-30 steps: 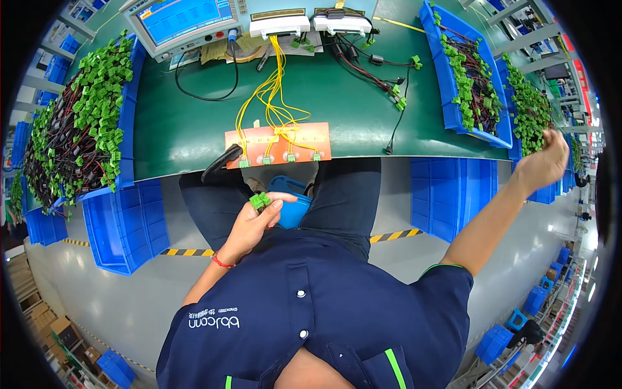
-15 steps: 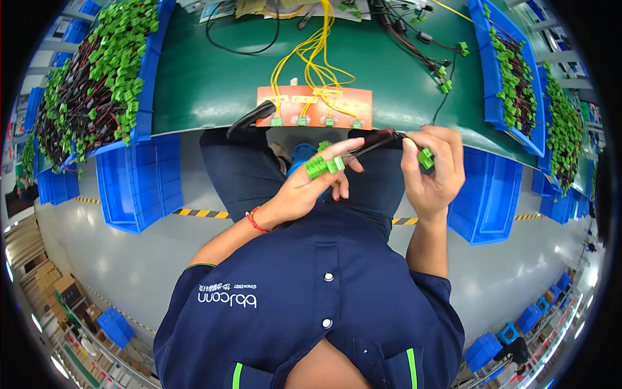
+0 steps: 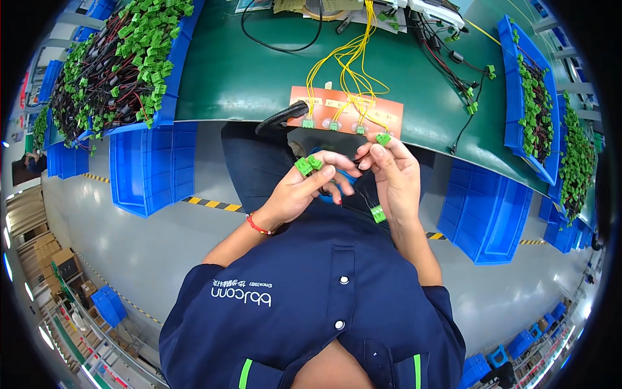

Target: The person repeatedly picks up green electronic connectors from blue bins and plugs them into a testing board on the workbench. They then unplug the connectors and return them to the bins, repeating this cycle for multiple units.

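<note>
My left hand (image 3: pixel 299 188) is closed on a cable with green connectors (image 3: pixel 308 165), which stick up between the thumb and forefinger. Close beside it, my right hand (image 3: pixel 396 178) pinches a cable end with a green connector (image 3: pixel 383 139) at its fingertips. A further green connector (image 3: pixel 378 213) dangles on dark wires under the right palm. Dark wire runs between the two hands, partly hidden by the fingers. Just beyond them, an orange board (image 3: pixel 394 115) lies at the table's near edge. Along that board's front sit several green sockets (image 3: pixel 334 126) fed by yellow wires (image 3: pixel 350 61).
A blue bin (image 3: pixel 170 84) heaped with green-ended cables stands on the green table (image 3: pixel 246 84) at left; another blue bin (image 3: pixel 514 107) stands at right. Loose dark cables (image 3: pixel 447 65) lie at back right. A black cable (image 3: pixel 280 118) overhangs the front edge. Blue crates (image 3: pixel 476 207) stand below.
My right hand has come in toward the left hand, and a green connector now shows at its fingertips. The wire stretched between the hands has gone slack. The whole view has shifted slightly.
</note>
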`<action>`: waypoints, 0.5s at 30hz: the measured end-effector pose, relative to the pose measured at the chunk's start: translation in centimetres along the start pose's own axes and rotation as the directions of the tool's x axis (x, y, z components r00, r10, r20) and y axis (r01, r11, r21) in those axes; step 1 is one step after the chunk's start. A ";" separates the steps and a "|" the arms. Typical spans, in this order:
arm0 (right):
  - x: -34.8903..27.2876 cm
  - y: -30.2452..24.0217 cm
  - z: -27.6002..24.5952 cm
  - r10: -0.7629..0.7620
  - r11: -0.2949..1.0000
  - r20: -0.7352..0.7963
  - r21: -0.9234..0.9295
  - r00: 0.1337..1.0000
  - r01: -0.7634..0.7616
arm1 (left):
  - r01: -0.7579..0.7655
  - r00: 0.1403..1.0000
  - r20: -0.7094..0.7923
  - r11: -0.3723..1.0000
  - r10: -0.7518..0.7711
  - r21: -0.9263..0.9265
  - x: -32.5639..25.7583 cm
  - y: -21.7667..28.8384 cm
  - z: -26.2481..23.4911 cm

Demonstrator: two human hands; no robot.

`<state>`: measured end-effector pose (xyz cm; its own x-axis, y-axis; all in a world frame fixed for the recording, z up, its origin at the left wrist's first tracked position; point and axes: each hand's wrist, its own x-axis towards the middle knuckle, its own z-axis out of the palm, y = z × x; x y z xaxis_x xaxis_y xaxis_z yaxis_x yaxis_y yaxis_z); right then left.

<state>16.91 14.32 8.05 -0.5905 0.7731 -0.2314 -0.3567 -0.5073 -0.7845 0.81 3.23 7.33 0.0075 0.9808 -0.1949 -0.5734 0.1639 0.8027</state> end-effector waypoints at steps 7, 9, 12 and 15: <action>1.2 1.0 0.7 0.029 0.999 -0.003 0.037 1.000 -0.029 | -0.201 0.951 -0.023 0.672 0.309 0.713 -1.0 -2.1 -2.5; 1.5 1.3 1.0 0.094 0.996 0.051 -0.001 0.994 -0.094 | -0.112 0.974 -0.077 0.744 0.214 0.659 -1.1 -2.8 -2.1; 1.3 2.9 1.2 0.209 0.976 0.106 -0.079 0.972 -0.201 | -0.048 0.985 -0.097 0.775 0.141 0.631 -1.2 -3.6 -2.7; 1.5 5.2 0.7 0.255 0.962 0.109 -0.126 0.961 -0.241 | 0.116 0.986 -0.162 0.883 -0.046 0.454 -1.8 -2.9 -3.0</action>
<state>13.64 12.58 4.08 -0.7370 0.5721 -0.3600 -0.1093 -0.6265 -0.7717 0.00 0.70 3.68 -0.0989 0.9422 -0.3202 -0.1336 0.3063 0.9425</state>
